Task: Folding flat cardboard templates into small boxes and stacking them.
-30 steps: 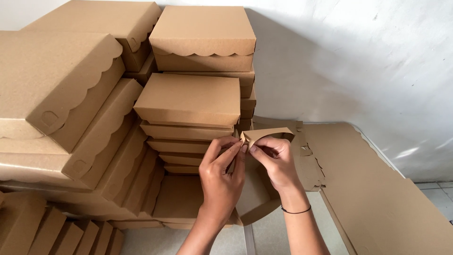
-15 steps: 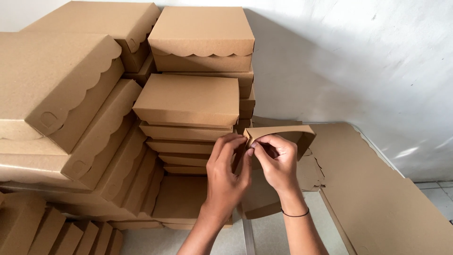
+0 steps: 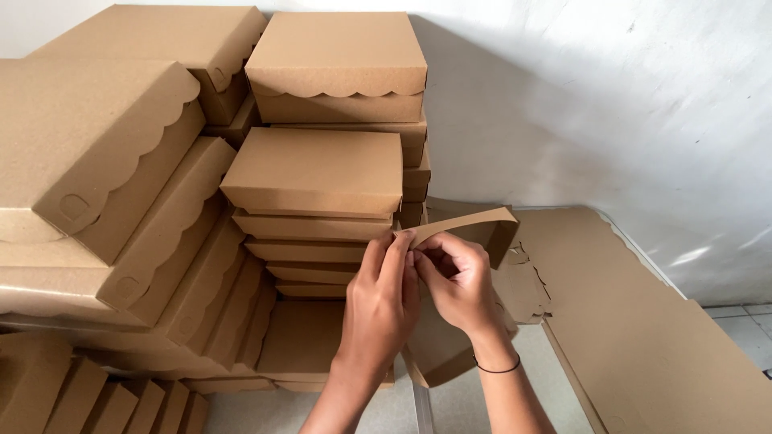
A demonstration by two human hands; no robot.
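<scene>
Both my hands meet at the middle of the head view on a half-folded brown cardboard box (image 3: 482, 233). My left hand (image 3: 382, 301) pinches the box's near corner with its fingertips. My right hand (image 3: 457, 281), a thin black band on its wrist, grips the same corner from the right. The box's side wall arcs up and to the right from my fingers. Its lower panels hang below my hands and are partly hidden by them.
Stacks of finished brown boxes with scalloped lids (image 3: 322, 169) fill the left and centre, up against a white wall (image 3: 603, 96). More boxes (image 3: 88, 145) lean at the left. Flat cardboard sheets (image 3: 643, 321) lie at the right. A tiled floor corner (image 3: 744, 329) shows at far right.
The box's side wall has swung up and further right, opening into a wider loop. My hands stay together on the corner, barely shifted.
</scene>
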